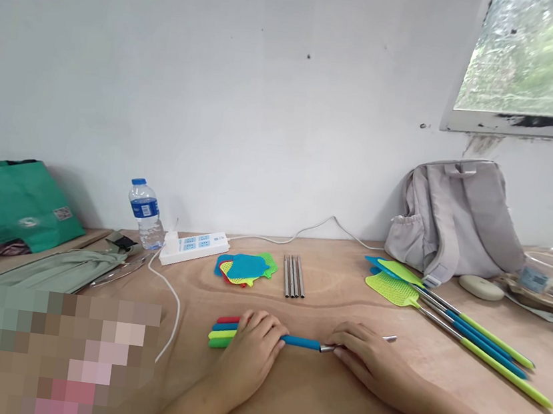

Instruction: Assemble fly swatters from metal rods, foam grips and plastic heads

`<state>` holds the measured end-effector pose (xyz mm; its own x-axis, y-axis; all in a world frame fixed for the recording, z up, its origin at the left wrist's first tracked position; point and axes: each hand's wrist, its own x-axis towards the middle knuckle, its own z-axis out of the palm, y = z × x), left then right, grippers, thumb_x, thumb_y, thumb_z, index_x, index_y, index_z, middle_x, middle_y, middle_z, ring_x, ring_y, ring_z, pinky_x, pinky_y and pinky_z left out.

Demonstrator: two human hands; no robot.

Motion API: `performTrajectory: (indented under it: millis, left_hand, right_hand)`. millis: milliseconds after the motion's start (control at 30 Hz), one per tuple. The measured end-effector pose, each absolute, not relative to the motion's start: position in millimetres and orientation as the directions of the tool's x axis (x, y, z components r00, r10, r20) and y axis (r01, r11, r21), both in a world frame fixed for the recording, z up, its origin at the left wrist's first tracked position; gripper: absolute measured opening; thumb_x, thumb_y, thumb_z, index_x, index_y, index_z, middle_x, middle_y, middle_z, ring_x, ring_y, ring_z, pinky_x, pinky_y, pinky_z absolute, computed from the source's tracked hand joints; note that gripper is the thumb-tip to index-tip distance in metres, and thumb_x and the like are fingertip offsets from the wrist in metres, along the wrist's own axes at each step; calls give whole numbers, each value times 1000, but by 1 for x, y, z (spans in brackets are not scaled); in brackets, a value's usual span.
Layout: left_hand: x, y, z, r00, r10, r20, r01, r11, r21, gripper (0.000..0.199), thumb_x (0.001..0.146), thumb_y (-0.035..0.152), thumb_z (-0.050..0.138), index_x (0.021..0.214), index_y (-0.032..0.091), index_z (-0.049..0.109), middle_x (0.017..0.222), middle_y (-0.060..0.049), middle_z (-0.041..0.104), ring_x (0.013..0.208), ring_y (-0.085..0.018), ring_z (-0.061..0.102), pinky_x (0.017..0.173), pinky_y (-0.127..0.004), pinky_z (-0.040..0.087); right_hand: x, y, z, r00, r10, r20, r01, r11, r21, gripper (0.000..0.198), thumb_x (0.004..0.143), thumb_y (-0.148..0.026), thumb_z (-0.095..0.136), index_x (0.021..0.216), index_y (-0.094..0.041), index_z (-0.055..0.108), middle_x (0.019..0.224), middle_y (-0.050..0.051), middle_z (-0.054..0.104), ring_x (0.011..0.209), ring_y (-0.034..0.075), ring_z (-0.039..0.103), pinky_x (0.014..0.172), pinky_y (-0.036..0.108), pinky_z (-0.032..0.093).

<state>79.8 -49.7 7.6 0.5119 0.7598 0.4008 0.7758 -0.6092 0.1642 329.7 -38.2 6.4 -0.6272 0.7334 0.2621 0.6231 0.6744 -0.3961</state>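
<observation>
My left hand (255,347) is closed around a blue handle tube (304,343), whose end sticks out to the right. Red (228,321), yellow (221,336) and green handle tubes (219,343) lie on the table at that hand's left side, partly covered by it. My right hand (364,353) grips a thin metal rod (389,338). The rod's near end (326,349) meets the open end of the blue tube; whether it is inside, I cannot tell. Beyond the hands lie mesh fly swatter heads (249,268) in a pile and several metal rods (294,276) side by side.
Whole fly swatters (468,328) lie at the right. A grey backpack (461,216), a pale oval case (481,287) and a cup holder (543,290) are behind them. At the left are a power strip (195,248), a water bottle (145,212) and a green bag (19,206).
</observation>
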Motion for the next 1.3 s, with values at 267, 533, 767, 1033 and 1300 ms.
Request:
performTrajectory:
  millis: [267, 533, 767, 1033, 1300]
  left_hand:
    - [82, -55, 10, 567, 703, 429, 760, -648, 56, 19, 87, 18, 38, 95, 22, 55, 90, -2, 59, 84, -18, 50, 83, -36, 32]
    - [86, -64, 13, 620, 641, 452, 701, -712, 49, 17, 89, 21, 35, 91, 20, 52, 82, -1, 61, 76, -16, 54, 82, -34, 34]
    - [102, -75, 3, 716, 561, 416, 613, -790, 10, 16, 90, 23, 32, 90, 18, 48, 77, 0, 63, 65, -16, 58, 72, -33, 40]
    - [112, -84, 2, 719, 483, 499, 614, -778, -131, 22, 92, 24, 26, 79, 18, 44, 65, 0, 59, 53, -16, 55, 53, -28, 40]
    - [111, -81, 5, 755, 392, 525, 570, -788, -232, 27, 93, 20, 19, 85, 16, 45, 67, -1, 58, 56, -14, 55, 56, -28, 40]
  right_hand:
    - [332, -39, 5, -637, 720, 276, 578, 683, -447, 29, 91, -27, 33, 111, -23, 55, 105, 8, 57, 94, 18, 55, 82, 32, 45]
    - [331, -44, 14, -604, 779, 169, 676, 613, -410, 17, 87, -31, 40, 96, -24, 53, 89, 3, 63, 79, 19, 58, 69, 29, 43]
    - [319, -60, 6, -613, 759, 220, 643, 641, -419, 19, 71, -16, 50, 89, -22, 46, 85, 3, 59, 72, 16, 54, 62, 26, 39]
    - [303, -75, 6, -595, 750, 289, 605, 654, -453, 28, 64, -11, 48, 90, -22, 44, 91, 4, 54, 77, 17, 51, 66, 27, 40]
    - [303, -71, 7, -665, 692, 281, 562, 711, -423, 40, 55, -8, 43, 93, -20, 44, 96, 5, 51, 81, 18, 52, 69, 28, 40]
